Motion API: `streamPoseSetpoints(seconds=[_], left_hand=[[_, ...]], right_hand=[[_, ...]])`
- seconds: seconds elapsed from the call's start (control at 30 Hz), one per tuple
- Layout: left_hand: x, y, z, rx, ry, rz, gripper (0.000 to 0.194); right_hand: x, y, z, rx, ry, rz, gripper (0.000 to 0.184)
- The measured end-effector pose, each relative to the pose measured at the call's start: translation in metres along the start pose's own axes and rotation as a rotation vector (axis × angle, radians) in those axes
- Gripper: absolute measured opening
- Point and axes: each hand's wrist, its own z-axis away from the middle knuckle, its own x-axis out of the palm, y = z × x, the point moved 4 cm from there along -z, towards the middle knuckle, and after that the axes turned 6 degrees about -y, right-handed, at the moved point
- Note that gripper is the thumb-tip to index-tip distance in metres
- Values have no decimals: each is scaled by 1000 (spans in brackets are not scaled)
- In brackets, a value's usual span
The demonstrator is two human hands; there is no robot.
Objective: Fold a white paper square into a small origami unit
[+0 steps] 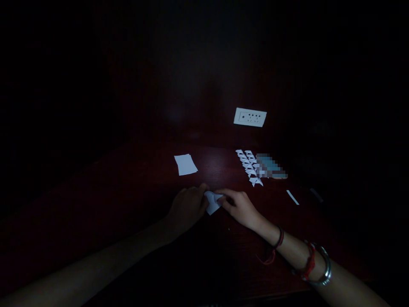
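A small piece of white folded paper [212,203] is held between my two hands, low over the dark red table. My left hand [189,208] pinches its left edge, mostly in shadow. From the other side, my right hand [240,206] grips the paper's right edge between thumb and fingers. Creases show on the paper, and a corner points down toward me. Beyond my hands lies a stack of white paper sheets [185,165]. To the right, folded white paper pieces [247,165] stand in two rows.
Beside the folded pieces lies a blurred flat object with a bluish face [271,165]. A narrow white paper strip [292,197] and a dimmer strip [316,195] lie farther right. A white socket panel [250,117] is on the back wall. The surroundings are very dark.
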Motion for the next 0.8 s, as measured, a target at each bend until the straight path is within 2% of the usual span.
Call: streamPoseSetpoints(seconds=[0.27,0.4,0.8], left_hand=[[-5,5,0,1,-7,-40,24],[-4,1,-2,-27,-26,-24,20],[2,-1,5,40,-27,273,14]], right_hand=[[2,-3,-2,6,-4,1,29],[2,-6,-1,13,-19,13,29],[4,0,0,47,-11,-4,23]])
